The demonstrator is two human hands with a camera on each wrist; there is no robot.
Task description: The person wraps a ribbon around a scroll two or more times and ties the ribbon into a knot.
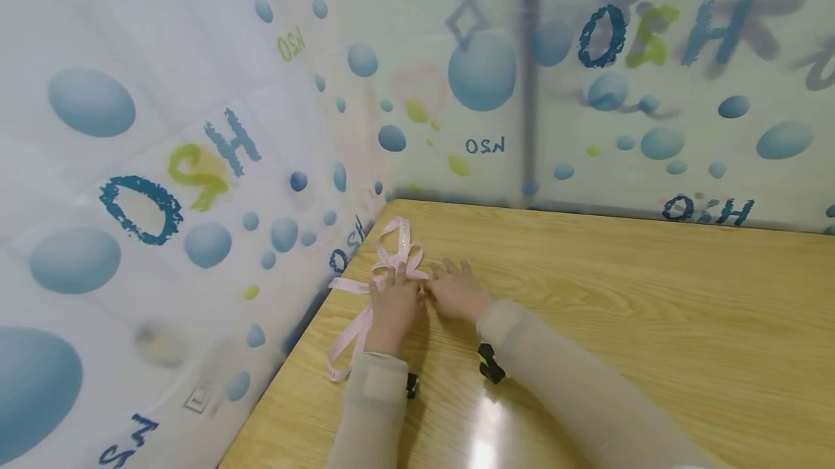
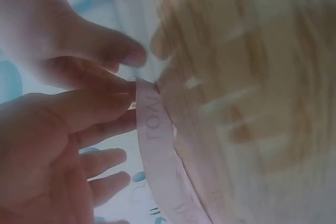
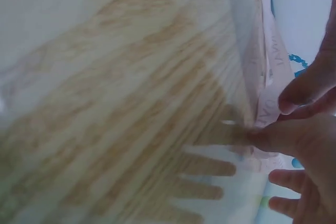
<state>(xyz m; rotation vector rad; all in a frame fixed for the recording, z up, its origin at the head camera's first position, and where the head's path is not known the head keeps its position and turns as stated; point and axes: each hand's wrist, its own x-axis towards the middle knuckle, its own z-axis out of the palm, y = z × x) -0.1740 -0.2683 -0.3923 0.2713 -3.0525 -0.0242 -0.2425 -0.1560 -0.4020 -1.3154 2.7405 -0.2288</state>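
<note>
A pale pink ribbon (image 1: 404,233) with printed lettering lies at the far left of the table, in a bow shape with upper loops. One tail points left, and another runs down past the left wrist. My left hand (image 1: 396,302) covers the middle of the bow and pinches the ribbon (image 2: 155,135) between thumb and fingers. Close on its right, my right hand (image 1: 459,293) pinches the ribbon's right side, its other fingers spread. In the right wrist view, thumb and fingertips meet beside the lettered strip (image 3: 274,85). The pinched spot itself is mostly hidden by the fingers.
The wooden table (image 1: 620,295) extends right from the hands. A translucent curtain (image 1: 261,92) printed with blue and green bubbles borders its left and far edges. Dark wrist devices (image 1: 491,364) sit at both cuffs.
</note>
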